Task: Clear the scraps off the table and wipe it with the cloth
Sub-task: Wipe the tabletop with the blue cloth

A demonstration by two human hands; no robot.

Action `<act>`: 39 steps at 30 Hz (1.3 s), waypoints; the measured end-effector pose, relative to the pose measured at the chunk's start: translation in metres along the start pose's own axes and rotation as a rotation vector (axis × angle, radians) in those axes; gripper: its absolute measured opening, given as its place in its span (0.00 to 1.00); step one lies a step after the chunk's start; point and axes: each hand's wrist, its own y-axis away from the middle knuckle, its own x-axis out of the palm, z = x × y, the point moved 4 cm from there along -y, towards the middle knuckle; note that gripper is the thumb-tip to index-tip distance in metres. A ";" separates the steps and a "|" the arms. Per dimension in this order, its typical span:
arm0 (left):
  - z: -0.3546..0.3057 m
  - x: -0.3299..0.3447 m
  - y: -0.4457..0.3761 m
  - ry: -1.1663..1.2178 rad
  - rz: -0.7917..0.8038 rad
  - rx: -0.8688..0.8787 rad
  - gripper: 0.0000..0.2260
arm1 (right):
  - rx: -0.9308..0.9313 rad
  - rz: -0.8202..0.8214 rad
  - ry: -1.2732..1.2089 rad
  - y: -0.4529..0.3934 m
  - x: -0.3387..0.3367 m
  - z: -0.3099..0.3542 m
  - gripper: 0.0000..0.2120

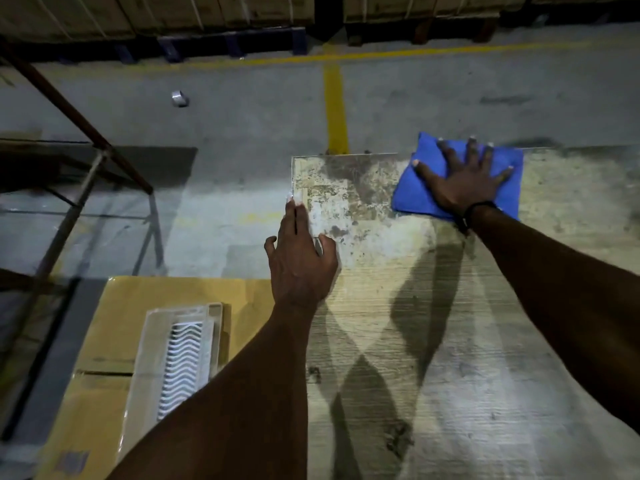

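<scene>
I see my right hand [464,180] lying flat with the fingers spread on the blue cloth [426,188], pressing it down and not gripping it. The cloth sits at the far edge of the tabletop [485,341], and its far corner hangs a little over that edge. My left hand [301,258] rests on the left edge of the tabletop, near the far-left corner, with straight, relaxed fingers; it holds nothing and, I judge, only steadies me. From the cloth, the stained zone [349,188] lies directly to the left, between the two hands, so the next stroke should go sideways toward the left hand, and the right hand is the one already placed for it. The cloth looks soft and folded, a rough rectangle with its longer side along the far edge. The tabletop is pale, with a fine wood-like grain, worn and blotched with dark patches and small specks near the far-left corner; I cannot tell if these are loose scraps or old stains. Left of the tabletop and lower stands a cardboard box [114,341], and on it lies a clear plastic tray [180,358] with a white wavy insert. Beyond the cloth there is the concrete floor [242,116] with a yellow line [335,109].
</scene>
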 end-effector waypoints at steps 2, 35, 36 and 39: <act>0.000 0.000 0.000 -0.004 0.003 -0.003 0.31 | -0.016 -0.003 0.007 0.005 0.008 0.023 0.44; -0.003 -0.003 0.001 -0.049 0.001 -0.003 0.33 | -0.122 -0.045 -0.016 0.025 0.018 0.032 0.43; -0.003 -0.003 0.001 -0.045 0.005 -0.005 0.33 | -0.091 -0.039 -0.024 0.022 0.015 0.022 0.44; -0.002 -0.004 0.001 -0.049 0.013 -0.009 0.33 | -0.102 -0.046 -0.027 0.045 0.020 0.022 0.43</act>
